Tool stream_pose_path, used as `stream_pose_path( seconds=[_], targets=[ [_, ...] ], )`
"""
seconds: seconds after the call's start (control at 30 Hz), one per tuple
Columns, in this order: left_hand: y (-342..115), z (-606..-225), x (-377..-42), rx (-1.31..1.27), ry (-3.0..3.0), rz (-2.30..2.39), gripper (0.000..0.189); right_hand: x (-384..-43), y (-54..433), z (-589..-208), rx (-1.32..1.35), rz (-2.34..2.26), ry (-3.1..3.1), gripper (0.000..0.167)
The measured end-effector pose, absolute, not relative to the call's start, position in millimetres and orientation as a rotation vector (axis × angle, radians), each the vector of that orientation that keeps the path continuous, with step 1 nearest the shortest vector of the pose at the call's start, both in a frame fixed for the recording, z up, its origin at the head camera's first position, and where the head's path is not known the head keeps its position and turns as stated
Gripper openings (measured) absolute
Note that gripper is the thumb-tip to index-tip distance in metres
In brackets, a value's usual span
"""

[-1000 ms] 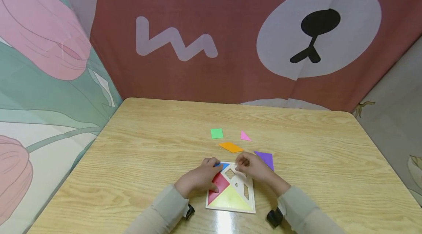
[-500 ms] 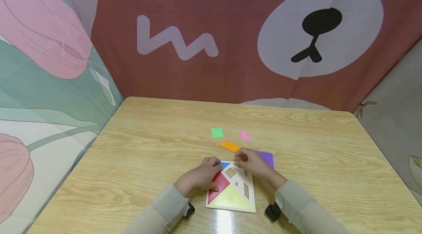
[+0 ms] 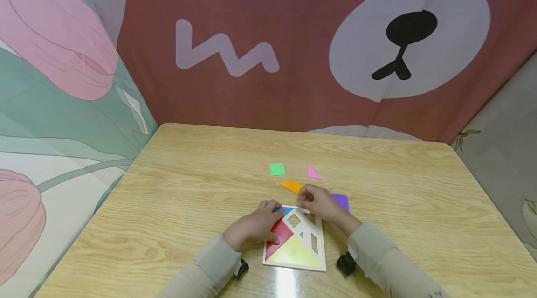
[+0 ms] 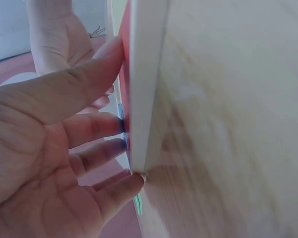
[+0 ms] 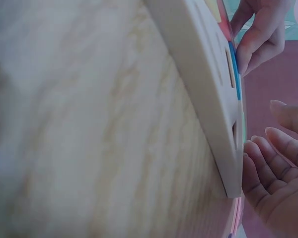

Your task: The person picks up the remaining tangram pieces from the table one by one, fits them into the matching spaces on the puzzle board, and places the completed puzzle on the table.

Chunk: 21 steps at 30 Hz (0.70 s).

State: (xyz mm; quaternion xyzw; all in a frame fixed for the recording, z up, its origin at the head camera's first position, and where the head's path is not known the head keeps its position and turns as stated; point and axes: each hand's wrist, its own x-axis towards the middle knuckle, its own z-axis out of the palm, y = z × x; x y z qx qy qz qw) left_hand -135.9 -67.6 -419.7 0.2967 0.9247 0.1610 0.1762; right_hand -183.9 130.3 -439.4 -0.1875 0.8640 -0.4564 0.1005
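Observation:
A square tangram board [image 3: 289, 267] lies on the table, with a red triangle [image 3: 282, 229], a yellow triangle [image 3: 294, 253] and a blue triangle [image 3: 287, 211] set in it. Its right part shows bare wood with cutouts. My left hand [image 3: 257, 225] rests on the board's left side, thumb on the red triangle, fingers spread over the blue one; the little finger is at the board's edge in the left wrist view. Over the board's far right corner hovers my right hand [image 3: 320, 202], its fingers [image 5: 260, 166] loosely bent, with nothing between thumb and fingers in the right wrist view.
Beyond the board lie a green square [image 3: 277, 169], a pink triangle [image 3: 313, 173] and an orange parallelogram [image 3: 290, 185], partly covered by the right hand. A purple triangle [image 3: 341, 201] sits right of that hand. A printed curtain [image 3: 251, 97] hangs behind the table.
My right hand has shifted slightly away from me and to the left, covering more of the orange parallelogram and uncovering a cutout. The left hand stays on the board.

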Motion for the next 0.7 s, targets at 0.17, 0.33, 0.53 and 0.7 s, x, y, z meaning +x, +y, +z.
stream_pose_path(
  seconds=[0.17, 0.33, 0.53, 0.7],
  targets=[
    [-67, -419, -136, 0.840, 2.617, 0.447, 0.067, -187, 130, -442, -0.562, -1.327, 2.568, 0.013],
    [-68, -419, -135, 0.843, 2.622, 0.440, 0.067, -189, 128, -442, -0.575, -1.327, 2.575, 0.013],
    [-68, -419, -136, 0.859, 2.628, 0.435, 0.067, -194, 126, -440, -0.598, -1.291, 2.601, 0.013],
    [-68, -418, -135, 0.847, 2.625, 0.436, 0.067, -200, 124, -440, -0.654, -1.275, 2.643, 0.013]
  ],
)
